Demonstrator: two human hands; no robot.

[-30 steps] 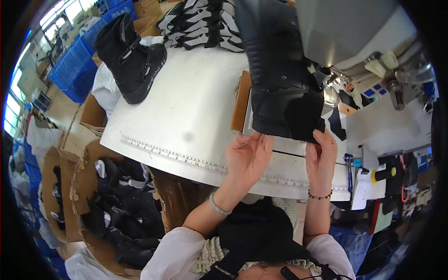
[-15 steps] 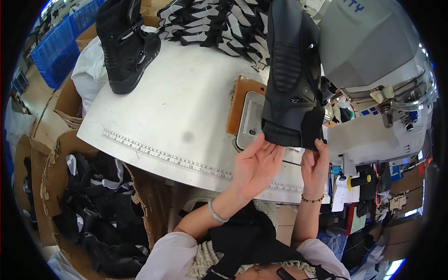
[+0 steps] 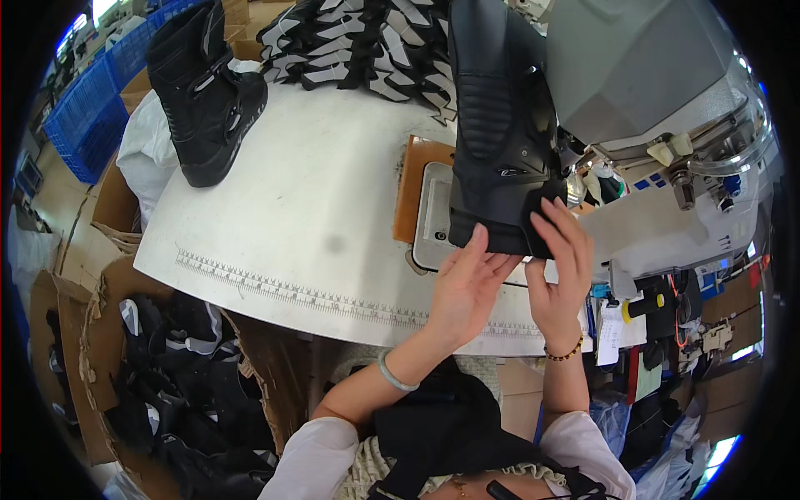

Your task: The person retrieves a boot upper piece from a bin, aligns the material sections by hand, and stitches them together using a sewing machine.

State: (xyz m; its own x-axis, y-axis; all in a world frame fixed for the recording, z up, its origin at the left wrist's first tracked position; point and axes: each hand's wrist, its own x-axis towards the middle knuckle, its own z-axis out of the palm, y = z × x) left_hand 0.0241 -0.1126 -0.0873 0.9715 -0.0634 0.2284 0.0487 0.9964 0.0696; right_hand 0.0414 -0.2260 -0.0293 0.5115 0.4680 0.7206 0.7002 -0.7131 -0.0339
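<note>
A black boot upper (image 3: 492, 158) lies lengthwise toward me at the sewing machine (image 3: 637, 71), over the machine's metal plate (image 3: 433, 221). Its near edge is gripped by my left hand (image 3: 469, 287), thumb above and fingers beneath. At the right side of that same edge, my right hand (image 3: 562, 267) holds the upper's black flap, with its fingers on top and the thumb toward the edge. The needle area is hidden behind the upper.
A finished black boot (image 3: 204, 100) stands at the table's far left. Several black-and-grey cut pieces (image 3: 358, 46) lie in a pile at the back. A ruler strip (image 3: 292, 293) follows the white table's (image 3: 275, 200) front edge. Below left, a cardboard box (image 3: 96, 350) holds black pieces.
My right hand has moved up over the flap, its fingers now lying on top. My left hand still holds the near edge. The whole view has shifted slightly.
</note>
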